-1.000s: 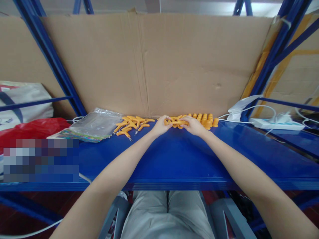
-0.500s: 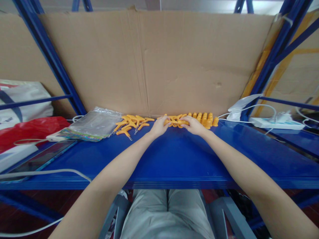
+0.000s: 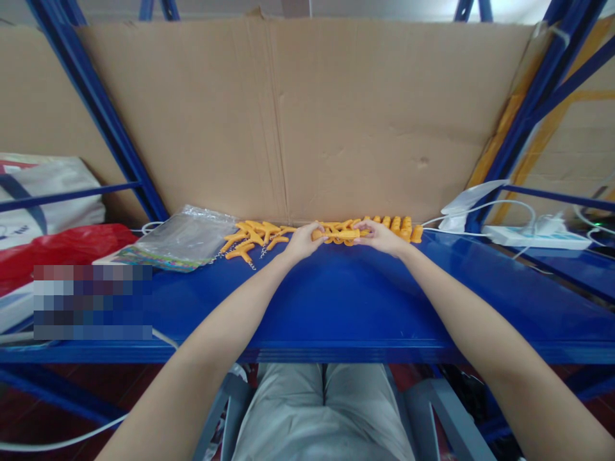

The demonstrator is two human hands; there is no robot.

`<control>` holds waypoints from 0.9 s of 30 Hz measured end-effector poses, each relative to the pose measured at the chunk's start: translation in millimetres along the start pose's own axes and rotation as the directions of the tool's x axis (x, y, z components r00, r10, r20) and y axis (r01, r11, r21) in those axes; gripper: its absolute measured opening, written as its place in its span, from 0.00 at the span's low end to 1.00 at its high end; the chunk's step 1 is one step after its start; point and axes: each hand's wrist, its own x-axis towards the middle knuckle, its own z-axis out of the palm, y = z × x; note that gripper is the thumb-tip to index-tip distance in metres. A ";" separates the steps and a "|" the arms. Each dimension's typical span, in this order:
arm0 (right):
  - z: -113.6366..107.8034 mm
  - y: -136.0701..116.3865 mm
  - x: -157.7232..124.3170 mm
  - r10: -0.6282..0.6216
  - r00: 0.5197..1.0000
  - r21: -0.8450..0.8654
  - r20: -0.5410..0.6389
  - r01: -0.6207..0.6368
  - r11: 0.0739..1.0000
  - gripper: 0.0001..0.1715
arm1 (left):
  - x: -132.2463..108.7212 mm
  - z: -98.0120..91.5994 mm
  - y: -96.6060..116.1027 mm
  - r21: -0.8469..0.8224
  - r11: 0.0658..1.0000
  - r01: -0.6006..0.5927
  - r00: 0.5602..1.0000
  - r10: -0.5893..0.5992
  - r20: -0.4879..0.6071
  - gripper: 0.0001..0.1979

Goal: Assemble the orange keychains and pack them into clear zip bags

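Note:
My left hand (image 3: 301,241) and my right hand (image 3: 383,237) meet at the far edge of a blue shelf (image 3: 336,301). Both pinch the same orange plastic piece (image 3: 342,235), the left hand at its left end and the right hand at its right end. Under and behind it lies a small heap of orange parts (image 3: 339,226). A pile of orange T-shaped corkscrews (image 3: 254,238) lies left of my left hand. A row of orange caps (image 3: 401,225) stands right of my right hand.
A clear plastic bag (image 3: 185,237) lies at the left, with a red bag (image 3: 57,246) beyond it. A white power strip (image 3: 533,238) and cables sit at the right. A cardboard sheet (image 3: 298,115) backs the shelf, between blue rack posts.
Both hands have lifted slightly off the shelf with the orange piece between them. The piles beside them have not moved.

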 end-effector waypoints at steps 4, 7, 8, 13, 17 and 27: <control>-1.5 -6.8 -4.3 0.106 0.993 0.159 0.047 -0.112 0.981 0.12 | -0.9 0.4 -0.2 0.003 0.999 0.043 0.999 -0.043 0.007 0.07; -0.4 -11.0 -5.9 0.157 0.987 0.186 0.034 -0.160 0.969 0.10 | -2.4 0.5 0.2 0.012 0.998 0.066 0.997 -0.067 0.040 0.07; 0.2 -11.9 -5.8 0.163 0.986 0.186 0.027 -0.165 0.969 0.09 | -3.0 0.5 0.7 0.009 0.997 0.075 0.996 -0.075 0.047 0.07; 4.9 -17.1 -3.5 0.189 0.982 0.162 -0.030 -0.182 0.970 0.12 | -4.7 1.3 3.8 0.007 0.993 0.121 0.991 -0.121 0.056 0.06; 5.2 -23.9 -3.9 0.220 0.975 0.145 -0.038 -0.213 0.966 0.14 | -4.7 2.0 5.9 0.006 0.993 0.122 0.992 -0.122 0.026 0.08; -1.8 -26.8 -9.9 0.173 0.980 0.189 0.102 -0.189 0.964 0.14 | -1.0 0.1 1.0 0.165 0.979 -0.123 0.988 0.137 -0.073 0.10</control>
